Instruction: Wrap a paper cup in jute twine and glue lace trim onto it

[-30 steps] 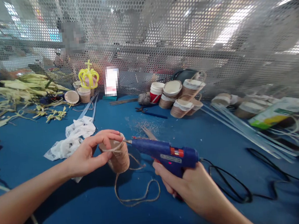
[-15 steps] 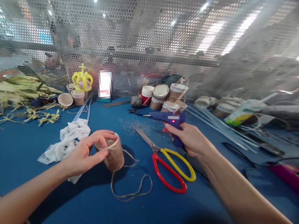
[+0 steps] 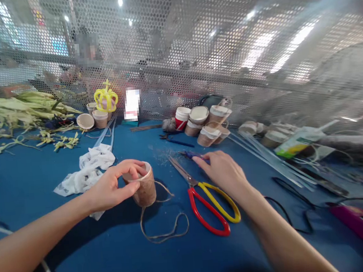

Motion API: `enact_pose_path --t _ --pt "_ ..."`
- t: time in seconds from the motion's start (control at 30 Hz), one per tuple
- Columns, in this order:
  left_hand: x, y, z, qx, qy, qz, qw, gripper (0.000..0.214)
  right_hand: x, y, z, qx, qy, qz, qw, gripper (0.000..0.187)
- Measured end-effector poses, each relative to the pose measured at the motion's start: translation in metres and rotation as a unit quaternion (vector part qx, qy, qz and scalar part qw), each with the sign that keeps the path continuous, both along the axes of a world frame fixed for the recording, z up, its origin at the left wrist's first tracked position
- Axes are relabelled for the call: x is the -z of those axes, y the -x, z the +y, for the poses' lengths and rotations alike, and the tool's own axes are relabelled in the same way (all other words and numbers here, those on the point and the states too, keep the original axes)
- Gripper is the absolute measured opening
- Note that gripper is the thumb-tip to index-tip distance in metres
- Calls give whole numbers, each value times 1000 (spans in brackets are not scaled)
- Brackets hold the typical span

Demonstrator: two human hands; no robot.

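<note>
My left hand point(image 3: 123, 181) grips a small brown paper cup point(image 3: 146, 190) by its rim, fingers inside and thumb outside. Jute twine point(image 3: 163, 239) trails from the cup in a loose loop across the blue table. My right hand point(image 3: 222, 170) is closed over a blue hot glue gun point(image 3: 199, 155) low at the tabletop. Most of the gun is hidden under the palm, with its nozzle pointing left. Between my hands lie scissors point(image 3: 190, 181) with one red and one yellow handle, blades slightly parted.
Crumpled white plastic point(image 3: 97, 158) lies left of the cup. Pliers point(image 3: 178, 141), a twine ball point(image 3: 169, 125) and several paper cups point(image 3: 198, 115) sit behind. Glue sticks point(image 3: 266, 158) and a black cable point(image 3: 298, 197) are at right. Corn husks point(image 3: 23, 107) and a yellow crown point(image 3: 106, 98) stand back left.
My right hand has lowered the glue gun to the tabletop and turned palm down over it. My left hand keeps its hold on the cup. The view has shifted slightly left.
</note>
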State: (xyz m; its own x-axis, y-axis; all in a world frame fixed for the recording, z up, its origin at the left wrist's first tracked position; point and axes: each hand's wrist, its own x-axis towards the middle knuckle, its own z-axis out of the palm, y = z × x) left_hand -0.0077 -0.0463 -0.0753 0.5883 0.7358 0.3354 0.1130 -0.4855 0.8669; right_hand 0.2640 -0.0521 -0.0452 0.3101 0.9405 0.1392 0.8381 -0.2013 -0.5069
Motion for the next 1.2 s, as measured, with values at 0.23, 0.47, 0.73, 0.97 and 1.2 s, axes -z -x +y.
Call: enact_pose_path --t 0.23,0.47,0.73,0.97,1.2 --pt "1 1 2 11 -31 2 999 10 -11 78 -51 -299 3 90 950 8" --pt "-8 3 -3 82 -6 -1 997 11 -7 69 -50 -265 -72 113 955 14" --pt "-13 2 -6 123 47 -9 991 12 -3 68 -51 -252 -51 152 954 16" --pt "-12 3 -7 153 71 -25 985 11 0 67 -52 -255 -31 173 951 15" --pt "-11 4 -6 182 90 -37 979 11 5 67 -50 -261 -21 212 941 10"
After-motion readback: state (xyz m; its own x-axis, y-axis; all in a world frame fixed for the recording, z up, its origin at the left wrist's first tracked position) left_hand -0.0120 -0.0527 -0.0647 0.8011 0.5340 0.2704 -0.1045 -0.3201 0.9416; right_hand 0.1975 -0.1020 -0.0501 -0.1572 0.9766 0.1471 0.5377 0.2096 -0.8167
